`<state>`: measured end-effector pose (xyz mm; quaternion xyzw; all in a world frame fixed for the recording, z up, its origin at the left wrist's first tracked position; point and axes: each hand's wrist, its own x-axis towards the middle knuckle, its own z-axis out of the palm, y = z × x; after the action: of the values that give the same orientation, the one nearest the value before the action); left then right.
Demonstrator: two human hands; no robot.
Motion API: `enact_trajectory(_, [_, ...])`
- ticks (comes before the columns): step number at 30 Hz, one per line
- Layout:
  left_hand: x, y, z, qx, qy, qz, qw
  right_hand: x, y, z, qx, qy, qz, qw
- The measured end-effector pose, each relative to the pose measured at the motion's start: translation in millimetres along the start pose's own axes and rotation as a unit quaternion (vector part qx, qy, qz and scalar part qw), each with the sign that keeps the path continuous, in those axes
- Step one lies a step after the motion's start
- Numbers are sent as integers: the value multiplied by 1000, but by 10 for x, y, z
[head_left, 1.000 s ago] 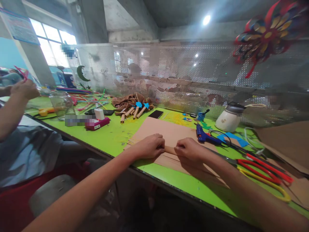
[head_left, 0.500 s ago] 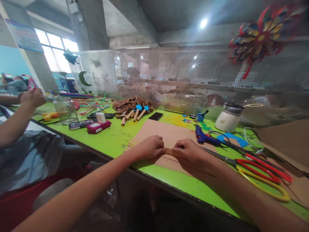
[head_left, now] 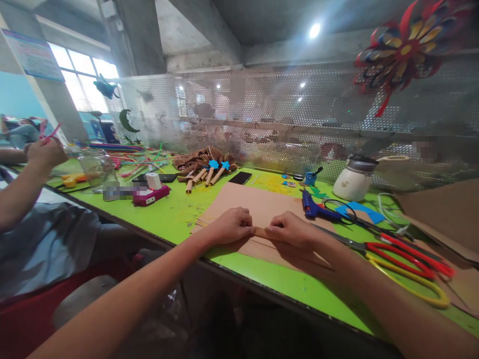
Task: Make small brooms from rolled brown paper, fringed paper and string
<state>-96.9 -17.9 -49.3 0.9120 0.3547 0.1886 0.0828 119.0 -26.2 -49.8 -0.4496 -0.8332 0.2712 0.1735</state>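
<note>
Between my two hands runs a narrow strip of folded or rolled brown paper (head_left: pixel 261 231). My left hand (head_left: pixel 235 225) pinches its left end, thumb against curled fingers. At the other end my right hand (head_left: pixel 290 229) grips it the same way. Both hands rest just over a stack of brown paper sheets (head_left: pixel 239 199) on the green table (head_left: pixel 262 267). Whether the strip is the edge of the top sheet or a separate piece I cannot tell. A blue glue gun (head_left: pixel 318 208) and scissors (head_left: pixel 396 259) with red and yellow handles lie beside my right hand and forearm.
Brown paper bundles (head_left: pixel 211 172) with blue flowers lie behind the stack, near a black phone (head_left: pixel 240 178). A white jar (head_left: pixel 355 178) stands at the back right. To the left are a pink power strip (head_left: pixel 151 195), a glass jar (head_left: pixel 98 172) and a co-worker's hand (head_left: pixel 47 151) holding something pink.
My hands keep their pinch on the paper strip and have barely shifted. The co-worker's hand at the left has turned slightly, with the pink piece now pointing right.
</note>
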Motion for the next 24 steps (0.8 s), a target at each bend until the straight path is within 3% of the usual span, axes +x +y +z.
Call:
enact_trajectory(4, [4,-17,15,-4,4,4,1000,18,18,20,-21,11,6,1000])
enact_trajectory(8, [10,-22,18,0,3,14,1000,-2,2,73,-75,71,16,994])
enact_trajectory(11, [10,-16,11,8,5,21,1000,-18,-16,107,-127,149,-48,979])
enact_trajectory(15, [6,-10,-4,15,5,36,999,-11,-7,125,-132,134,-138,972])
enact_trajectory(24, [14,-26,-5,2,2,49,999,41,8,140,10,121,-46,992])
